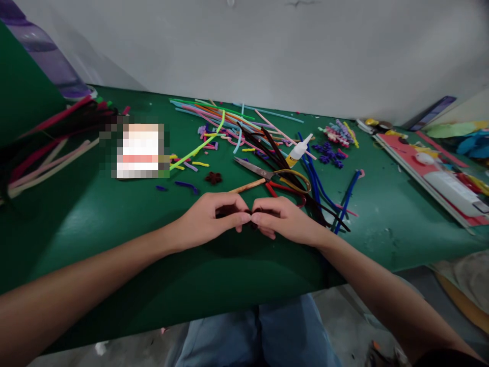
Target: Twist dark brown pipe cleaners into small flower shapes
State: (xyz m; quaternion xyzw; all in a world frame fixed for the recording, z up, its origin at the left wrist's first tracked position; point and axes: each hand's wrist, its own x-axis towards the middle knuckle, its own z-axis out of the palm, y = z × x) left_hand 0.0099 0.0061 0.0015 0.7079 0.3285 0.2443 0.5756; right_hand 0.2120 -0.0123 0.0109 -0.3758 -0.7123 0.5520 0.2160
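My left hand (214, 216) and my right hand (282, 219) meet fingertip to fingertip just above the green table (114, 244). Both are pinched on a small dark brown pipe cleaner piece (249, 212), mostly hidden between the fingers. A finished dark brown pipe cleaner flower (213, 178) lies just beyond my left hand. Scissors (271, 176) with yellow-brown handles rest right behind my right hand. A small glue bottle (299, 151) lies farther back.
Loose coloured pipe cleaners (229, 122) are strewn over the table's middle and back. A bundle of long ones (49, 148) lies at the left. Small purple and pink curled pieces (336, 140) sit back right, beside a red tray of supplies (431, 173).
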